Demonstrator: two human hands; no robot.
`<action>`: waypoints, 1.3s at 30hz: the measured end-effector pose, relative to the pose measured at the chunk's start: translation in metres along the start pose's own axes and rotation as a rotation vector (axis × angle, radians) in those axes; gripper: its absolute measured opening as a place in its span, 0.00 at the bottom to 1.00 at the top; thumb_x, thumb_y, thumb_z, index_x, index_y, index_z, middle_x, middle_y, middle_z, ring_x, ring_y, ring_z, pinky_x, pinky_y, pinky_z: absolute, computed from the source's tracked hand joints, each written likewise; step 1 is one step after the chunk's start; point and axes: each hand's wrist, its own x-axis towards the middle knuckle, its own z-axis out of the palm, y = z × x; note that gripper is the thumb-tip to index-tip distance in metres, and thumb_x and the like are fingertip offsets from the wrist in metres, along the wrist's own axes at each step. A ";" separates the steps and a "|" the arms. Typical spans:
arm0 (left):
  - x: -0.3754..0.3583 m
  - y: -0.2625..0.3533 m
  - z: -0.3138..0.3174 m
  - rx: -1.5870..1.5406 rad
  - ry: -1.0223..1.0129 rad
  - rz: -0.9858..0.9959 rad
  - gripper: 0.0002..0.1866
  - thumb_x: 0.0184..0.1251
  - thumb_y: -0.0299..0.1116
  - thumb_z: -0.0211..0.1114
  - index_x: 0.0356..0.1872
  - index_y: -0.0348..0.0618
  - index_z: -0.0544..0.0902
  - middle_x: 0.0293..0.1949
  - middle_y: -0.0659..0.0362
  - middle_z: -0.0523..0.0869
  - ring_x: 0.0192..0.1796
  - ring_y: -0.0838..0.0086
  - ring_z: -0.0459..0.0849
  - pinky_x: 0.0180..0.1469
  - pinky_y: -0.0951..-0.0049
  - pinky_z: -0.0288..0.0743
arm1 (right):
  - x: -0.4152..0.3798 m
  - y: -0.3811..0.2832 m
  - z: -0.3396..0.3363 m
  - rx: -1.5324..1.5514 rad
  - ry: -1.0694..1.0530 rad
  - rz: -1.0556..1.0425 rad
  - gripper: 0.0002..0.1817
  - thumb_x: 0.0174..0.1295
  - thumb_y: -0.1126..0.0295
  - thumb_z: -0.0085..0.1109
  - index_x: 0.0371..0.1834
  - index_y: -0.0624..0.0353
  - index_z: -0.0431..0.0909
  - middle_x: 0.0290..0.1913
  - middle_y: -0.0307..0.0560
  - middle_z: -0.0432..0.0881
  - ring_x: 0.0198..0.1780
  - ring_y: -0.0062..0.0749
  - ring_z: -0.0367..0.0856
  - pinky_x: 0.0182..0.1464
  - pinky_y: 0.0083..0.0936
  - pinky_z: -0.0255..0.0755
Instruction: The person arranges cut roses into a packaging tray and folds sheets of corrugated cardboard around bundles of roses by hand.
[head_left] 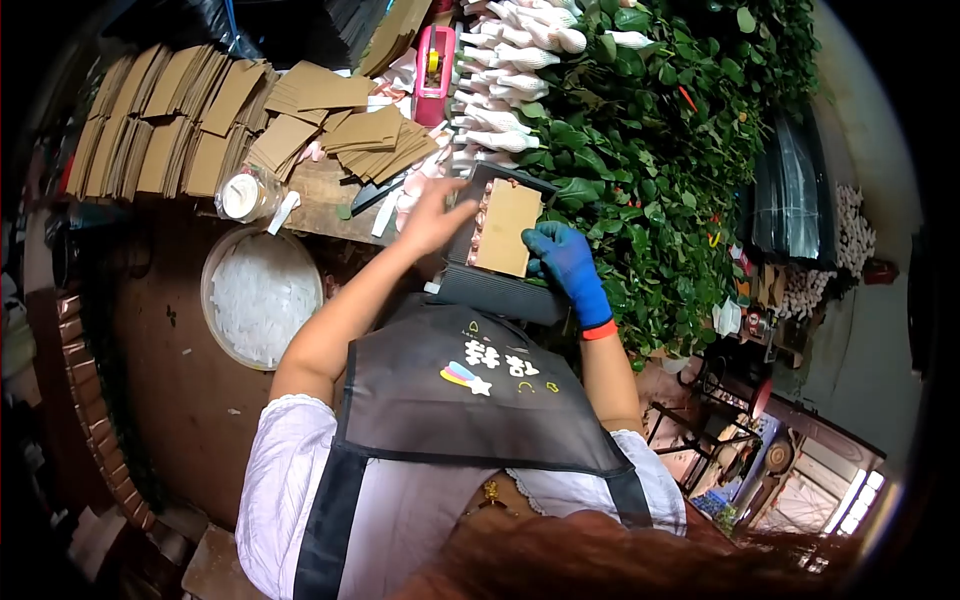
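Observation:
In front of my apron a dark box-like holder [492,290] with a corrugated black front stands at the table's edge. A rectangular piece of brown cardboard [507,228] lies in it, with a row of pinkish, rounded items [481,222], perhaps flower heads, along its left side. My right hand [563,258], in a blue glove with an orange cuff, holds the cardboard's right edge between bent fingers. Bare, my left hand [440,218] hovers at the holder's left side, fingers apart and slightly blurred, with nothing visible in it.
Leafy stems [650,180] are heaped on the right, beside white net-sleeved buds [505,85]. Cardboard stacks [165,120] and loose cardboard sheets [375,140] cover the left. A pink tape dispenser [434,75] stands behind. Below the table are a tub of white strips [262,300] and a jar [243,195] near the edge.

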 end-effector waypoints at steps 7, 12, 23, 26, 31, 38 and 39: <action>0.021 0.086 -0.007 0.455 -0.649 0.375 0.47 0.48 0.39 0.81 0.70 0.38 0.67 0.47 0.43 0.83 0.50 0.47 0.83 0.52 0.54 0.78 | 0.007 0.006 0.002 -0.124 -0.002 -0.075 0.17 0.66 0.59 0.67 0.40 0.64 0.80 0.28 0.38 0.82 0.22 0.22 0.80 0.28 0.22 0.75; 0.042 0.110 0.015 0.782 -0.937 0.117 0.58 0.36 0.43 0.87 0.67 0.39 0.57 0.46 0.41 0.83 0.51 0.42 0.83 0.52 0.53 0.79 | -0.020 -0.001 -0.007 -0.729 0.148 -0.392 0.17 0.66 0.55 0.64 0.32 0.60 0.82 0.24 0.38 0.83 0.21 0.24 0.79 0.30 0.25 0.75; 0.048 0.110 0.021 0.790 -0.922 0.061 0.53 0.34 0.43 0.88 0.58 0.42 0.58 0.44 0.42 0.84 0.47 0.41 0.85 0.49 0.52 0.79 | -0.074 0.124 -0.033 -0.532 -0.160 -0.553 0.23 0.56 0.62 0.71 0.54 0.58 0.83 0.56 0.56 0.84 0.55 0.51 0.83 0.58 0.39 0.77; 0.047 0.101 0.024 0.851 -0.917 0.104 0.47 0.45 0.37 0.81 0.62 0.41 0.58 0.41 0.43 0.86 0.45 0.44 0.86 0.44 0.52 0.80 | -0.089 0.037 -0.009 -0.366 0.135 -1.046 0.28 0.57 0.64 0.72 0.62 0.58 0.80 0.65 0.59 0.77 0.60 0.53 0.79 0.60 0.39 0.73; 0.045 0.105 0.023 0.944 -0.897 0.180 0.32 0.62 0.31 0.64 0.65 0.37 0.61 0.38 0.42 0.86 0.42 0.47 0.88 0.39 0.54 0.81 | -0.064 -0.015 -0.002 -0.864 0.324 -0.923 0.23 0.58 0.61 0.70 0.58 0.50 0.81 0.54 0.47 0.81 0.52 0.45 0.80 0.51 0.40 0.73; 0.077 0.081 0.011 0.743 -0.947 0.207 0.23 0.66 0.29 0.59 0.58 0.38 0.60 0.35 0.38 0.86 0.40 0.42 0.86 0.40 0.46 0.79 | 0.002 -0.020 -0.015 -0.774 0.239 -0.694 0.11 0.57 0.58 0.69 0.40 0.48 0.86 0.38 0.44 0.85 0.41 0.43 0.84 0.43 0.38 0.76; 0.079 0.098 0.007 0.706 -0.921 0.169 0.16 0.68 0.30 0.58 0.53 0.36 0.67 0.34 0.38 0.85 0.40 0.43 0.86 0.42 0.46 0.78 | 0.014 -0.015 -0.015 -0.758 0.230 -0.593 0.12 0.56 0.58 0.70 0.40 0.49 0.86 0.38 0.44 0.86 0.41 0.43 0.84 0.43 0.37 0.76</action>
